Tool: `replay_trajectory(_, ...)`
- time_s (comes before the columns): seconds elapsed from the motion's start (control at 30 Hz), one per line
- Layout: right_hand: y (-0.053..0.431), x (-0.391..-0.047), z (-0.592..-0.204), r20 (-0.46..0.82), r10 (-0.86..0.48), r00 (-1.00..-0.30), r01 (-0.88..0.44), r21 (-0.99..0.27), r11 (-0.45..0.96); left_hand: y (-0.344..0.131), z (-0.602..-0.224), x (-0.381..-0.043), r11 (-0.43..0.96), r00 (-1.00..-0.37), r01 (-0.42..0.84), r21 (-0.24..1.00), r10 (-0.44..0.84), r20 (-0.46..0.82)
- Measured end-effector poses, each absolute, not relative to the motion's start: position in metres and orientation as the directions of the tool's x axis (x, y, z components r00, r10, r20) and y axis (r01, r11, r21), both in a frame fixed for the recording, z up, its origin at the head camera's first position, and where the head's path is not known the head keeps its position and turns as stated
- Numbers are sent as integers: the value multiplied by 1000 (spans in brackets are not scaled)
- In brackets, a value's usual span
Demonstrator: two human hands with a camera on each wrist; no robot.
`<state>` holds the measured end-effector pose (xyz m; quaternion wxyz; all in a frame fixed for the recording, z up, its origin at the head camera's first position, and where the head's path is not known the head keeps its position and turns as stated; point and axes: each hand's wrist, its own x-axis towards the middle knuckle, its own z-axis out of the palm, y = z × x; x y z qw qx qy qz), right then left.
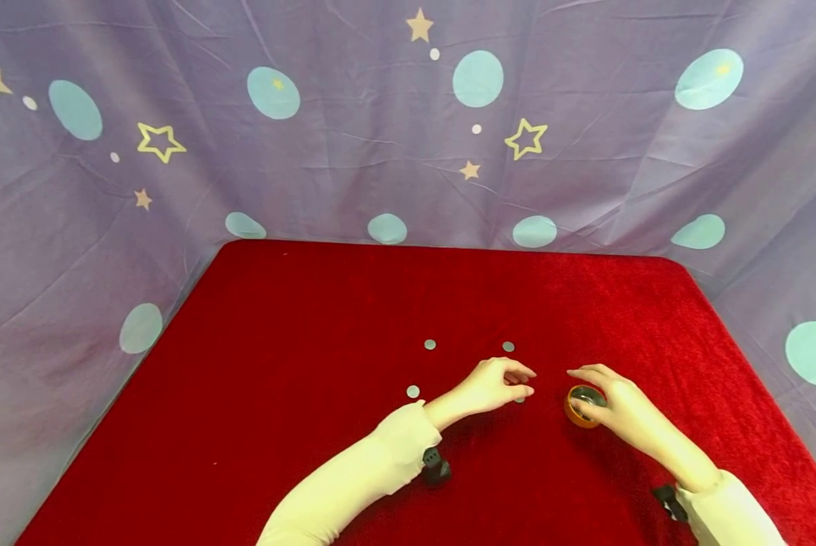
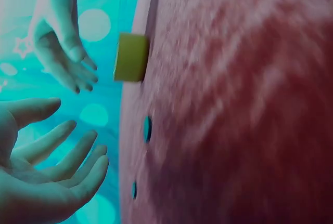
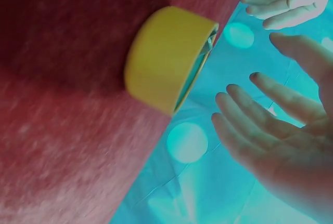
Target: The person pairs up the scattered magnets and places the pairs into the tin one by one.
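Observation:
A small round yellow-orange bowl (image 1: 575,416) stands on the red cloth, with something dark and shiny showing inside its rim. My right hand (image 1: 619,402) hovers over it, and in the right wrist view its loosely bent fingers (image 3: 260,112) are apart from the bowl (image 3: 164,57). My left hand (image 1: 490,385) is to the left of the bowl, thumb and fingers spread, holding nothing. Under its fingertips lies a flat grey disc (image 1: 519,400), mostly hidden by them. The left wrist view shows this hand (image 2: 52,167) raised above the cloth, palm empty.
More flat grey discs lie on the cloth: one (image 1: 508,346) beyond my left hand, one (image 1: 430,344) farther left, and one (image 1: 412,391) near the left cuff. A red cloth (image 1: 312,341) covers the table. A purple patterned curtain (image 1: 353,136) surrounds its back and sides.

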<state>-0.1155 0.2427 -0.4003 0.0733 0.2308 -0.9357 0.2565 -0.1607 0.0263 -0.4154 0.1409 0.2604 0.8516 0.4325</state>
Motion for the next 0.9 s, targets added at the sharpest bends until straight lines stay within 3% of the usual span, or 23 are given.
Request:
replay_trajectory(0.3,224,-120,-402,245,-433,-867,-497,-484,720,-23,-407,-158,472,-815,408,782,574,79)
replay_trajectory(0.43,217,-122,-404,193,-449,-872,-476,-546,690,-41,-404,-156,494,-821,423,759,564,90)
replay_trajectory(0.67,205,-128,-408,204,-485,-851,-515,-509,690,-68,-402,-154,532,-837,423,733,540,90)
replay_trajectory(0.9,197,-133,-414,165,-503,-849,-503,-549,668,-90,-409,-152,547,-840,427,720,535,91)
